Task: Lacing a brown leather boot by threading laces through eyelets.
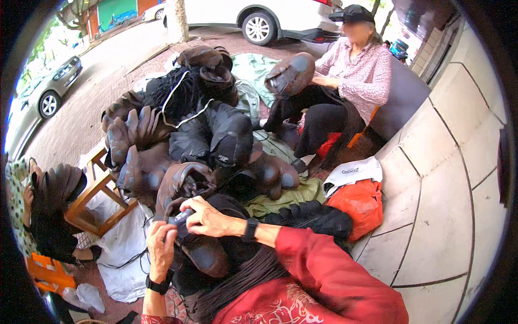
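Crowding brick pavement (70,132): dark padded bundles (213,132)

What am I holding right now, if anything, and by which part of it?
A dark grey piece, its kind unclear: your left hand seems to pinch its left end, and your right hand its right end.

Wearer's hands, two: left hand (161,243) at 8 o'clock, right hand (209,220) at 7. Wristbands (250,229): two, at 6 and 7 o'clock. Other people (362,78): two, at 2 and 9 o'clock. Cars (49,103): three, at 10, 11 and 12 o'clock. Wooden stool (86,198): one, at 9 o'clock. Orange bag (359,208): one, at 4 o'clock. Brown padded pieces (140,127), heaped toward 10 o'clock: several; overlap prevents an exact count.
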`<state>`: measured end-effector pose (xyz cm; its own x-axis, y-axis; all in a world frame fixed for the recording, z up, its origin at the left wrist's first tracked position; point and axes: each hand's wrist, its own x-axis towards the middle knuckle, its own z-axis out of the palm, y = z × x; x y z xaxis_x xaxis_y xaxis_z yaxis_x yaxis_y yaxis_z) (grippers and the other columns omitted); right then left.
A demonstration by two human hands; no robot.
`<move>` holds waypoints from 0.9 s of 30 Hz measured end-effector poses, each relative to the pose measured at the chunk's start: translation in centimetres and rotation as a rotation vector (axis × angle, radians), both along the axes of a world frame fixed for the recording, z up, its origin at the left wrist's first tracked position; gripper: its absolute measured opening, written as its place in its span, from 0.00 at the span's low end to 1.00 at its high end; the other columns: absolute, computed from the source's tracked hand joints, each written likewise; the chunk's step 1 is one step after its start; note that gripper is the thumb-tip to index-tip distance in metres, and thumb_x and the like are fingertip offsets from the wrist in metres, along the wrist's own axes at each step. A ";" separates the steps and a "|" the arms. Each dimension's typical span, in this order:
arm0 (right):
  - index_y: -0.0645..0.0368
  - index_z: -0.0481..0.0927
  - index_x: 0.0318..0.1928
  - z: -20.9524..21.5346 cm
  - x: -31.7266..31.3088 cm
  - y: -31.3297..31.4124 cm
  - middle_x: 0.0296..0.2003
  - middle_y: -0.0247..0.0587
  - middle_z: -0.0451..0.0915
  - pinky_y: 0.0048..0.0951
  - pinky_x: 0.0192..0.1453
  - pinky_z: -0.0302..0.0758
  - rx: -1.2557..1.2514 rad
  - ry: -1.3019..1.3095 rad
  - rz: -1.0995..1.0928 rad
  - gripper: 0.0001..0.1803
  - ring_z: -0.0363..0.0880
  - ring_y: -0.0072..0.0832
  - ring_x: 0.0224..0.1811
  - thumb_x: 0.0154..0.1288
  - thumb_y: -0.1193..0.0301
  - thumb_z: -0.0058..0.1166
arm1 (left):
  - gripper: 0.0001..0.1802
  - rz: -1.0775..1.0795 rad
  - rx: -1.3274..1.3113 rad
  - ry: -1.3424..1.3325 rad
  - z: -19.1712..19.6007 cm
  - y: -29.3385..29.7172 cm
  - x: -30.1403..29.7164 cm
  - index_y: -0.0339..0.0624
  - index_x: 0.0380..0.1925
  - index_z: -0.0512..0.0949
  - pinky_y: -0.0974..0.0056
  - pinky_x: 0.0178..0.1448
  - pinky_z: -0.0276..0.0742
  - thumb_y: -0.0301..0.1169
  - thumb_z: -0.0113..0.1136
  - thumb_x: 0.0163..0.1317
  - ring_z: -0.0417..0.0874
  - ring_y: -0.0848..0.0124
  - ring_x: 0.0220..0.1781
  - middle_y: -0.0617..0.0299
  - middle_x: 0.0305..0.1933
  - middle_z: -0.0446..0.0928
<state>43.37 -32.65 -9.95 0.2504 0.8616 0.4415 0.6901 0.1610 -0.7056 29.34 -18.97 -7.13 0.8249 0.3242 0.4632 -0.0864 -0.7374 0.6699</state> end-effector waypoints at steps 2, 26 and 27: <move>0.59 0.74 0.21 0.6 -1.9 -1.1 0.45 0.48 0.67 0.41 0.58 0.59 0.088 0.042 0.181 0.09 0.62 0.42 0.52 0.51 0.68 0.57 | 0.06 0.056 0.057 0.041 -2.3 2.2 0.2 0.35 0.28 0.77 0.59 0.42 0.69 0.26 0.54 0.53 0.74 0.57 0.36 0.52 0.30 0.74; 0.56 0.74 0.28 1.0 -2.5 -0.6 0.27 0.41 0.71 0.38 0.30 0.74 -0.289 -0.347 -0.488 0.03 0.77 0.38 0.28 0.51 0.72 0.54 | 0.16 -0.274 -0.371 0.574 -2.4 5.0 4.8 0.37 0.35 0.80 0.64 0.52 0.65 0.39 0.61 0.53 0.73 0.65 0.45 0.55 0.37 0.76; 0.56 0.74 0.27 0.9 -2.3 -0.4 0.27 0.40 0.71 0.37 0.31 0.74 -0.284 -0.374 -0.467 0.03 0.77 0.38 0.28 0.51 0.72 0.53 | 0.15 -0.249 -0.426 0.550 -2.8 4.8 4.8 0.38 0.34 0.80 0.64 0.52 0.65 0.39 0.61 0.53 0.73 0.65 0.45 0.55 0.37 0.75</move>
